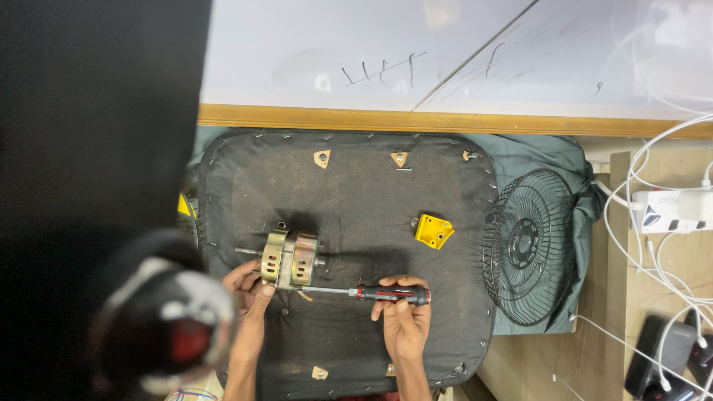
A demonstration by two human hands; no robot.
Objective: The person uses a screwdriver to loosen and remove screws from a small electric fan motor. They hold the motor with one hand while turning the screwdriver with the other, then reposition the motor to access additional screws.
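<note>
A metal fan motor point(288, 258) with a short shaft lies on a black upholstered board point(349, 200). My left hand point(249, 284) grips the motor's near side and steadies it. My right hand point(403, 312) holds a screwdriver point(371, 292) with a red and black handle. Its thin shank runs left and its tip meets the motor's lower right edge.
A yellow plastic bracket point(434, 231) lies on the board to the right of the motor. A black wire fan guard point(529, 245) rests on grey cloth at the right. A white power strip point(672, 209) and several white cables sit far right. A blurred dark object point(160, 327) fills the lower left.
</note>
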